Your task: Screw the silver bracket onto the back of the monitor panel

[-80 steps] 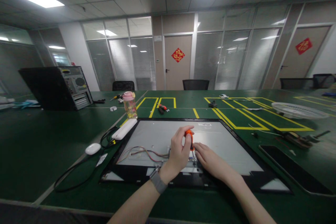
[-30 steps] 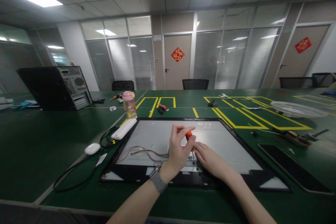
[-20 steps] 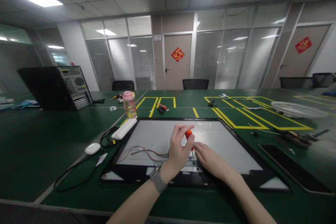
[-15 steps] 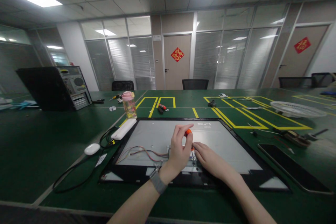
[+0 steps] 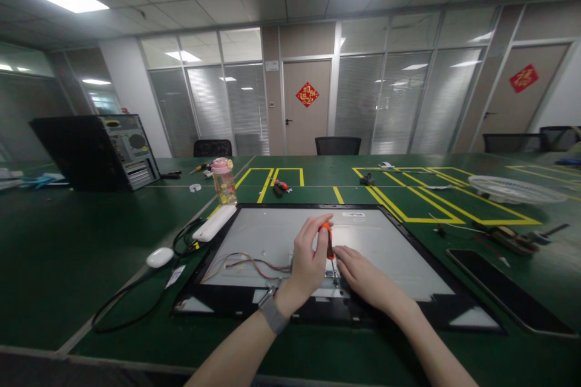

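Note:
A screwdriver (image 5: 330,247) with an orange and black handle stands nearly upright, its thin shaft pointing down at the lower middle of a flat display panel (image 5: 272,230). My left hand (image 5: 309,257) is closed on the handle, thumb and fingers near its top; a watch (image 5: 267,298) is on that wrist. Close beside the shaft, my right hand (image 5: 361,272) rests low on the panel with its fingers together; what its fingertips hold is hidden. The panel lies flat, grey back up, with a black frame. Thin coloured wires (image 5: 254,263) run across it from the left toward a part beneath my left hand.
Left of the panel lie a white power bank-like bar (image 5: 214,224), a white oval case (image 5: 159,257) and black cables (image 5: 131,326). Behind stand a pink-lidded bottle (image 5: 224,182) and a computer case (image 5: 91,151). A phone (image 5: 506,290) lies to the right, near a tool (image 5: 512,239).
The fingers of my left hand have shifted on the screwdriver, and more of its handle shows. My right hand stays in place.

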`<state>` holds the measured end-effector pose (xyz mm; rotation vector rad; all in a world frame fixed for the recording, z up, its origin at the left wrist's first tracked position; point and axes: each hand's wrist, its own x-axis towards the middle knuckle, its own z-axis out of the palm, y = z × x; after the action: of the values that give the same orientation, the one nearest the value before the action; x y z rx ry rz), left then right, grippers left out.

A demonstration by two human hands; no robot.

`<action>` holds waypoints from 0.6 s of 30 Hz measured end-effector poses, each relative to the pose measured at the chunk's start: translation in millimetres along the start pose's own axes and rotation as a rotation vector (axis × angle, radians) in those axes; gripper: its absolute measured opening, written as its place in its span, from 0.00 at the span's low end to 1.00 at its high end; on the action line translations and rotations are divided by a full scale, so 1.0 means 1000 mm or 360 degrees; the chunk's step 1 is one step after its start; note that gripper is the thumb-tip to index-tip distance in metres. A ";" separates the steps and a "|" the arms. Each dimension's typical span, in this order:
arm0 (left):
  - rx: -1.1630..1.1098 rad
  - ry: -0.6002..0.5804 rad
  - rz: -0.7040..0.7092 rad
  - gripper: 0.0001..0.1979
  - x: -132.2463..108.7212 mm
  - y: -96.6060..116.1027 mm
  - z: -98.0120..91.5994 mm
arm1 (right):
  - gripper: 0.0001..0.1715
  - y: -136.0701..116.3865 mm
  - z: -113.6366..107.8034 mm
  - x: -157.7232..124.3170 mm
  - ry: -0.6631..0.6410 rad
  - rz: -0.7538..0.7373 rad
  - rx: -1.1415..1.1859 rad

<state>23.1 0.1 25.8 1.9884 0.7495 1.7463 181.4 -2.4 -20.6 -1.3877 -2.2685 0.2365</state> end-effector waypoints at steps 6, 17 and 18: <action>0.0084 -0.0004 0.0051 0.12 0.001 0.001 0.000 | 0.20 -0.002 -0.001 0.000 -0.0003 -0.0053 0.0037; 0.0014 -0.0041 -0.0005 0.14 0.000 0.004 -0.001 | 0.20 -0.001 0.000 0.000 0.0020 -0.0032 0.0001; 0.0062 -0.0012 0.0004 0.12 0.000 0.004 -0.001 | 0.20 -0.001 0.000 0.000 0.0017 -0.0039 0.0005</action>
<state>22.6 -3.0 28.7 2.0208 0.7842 1.7375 180.7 -2.5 -20.0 -1.3552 -2.2744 0.2242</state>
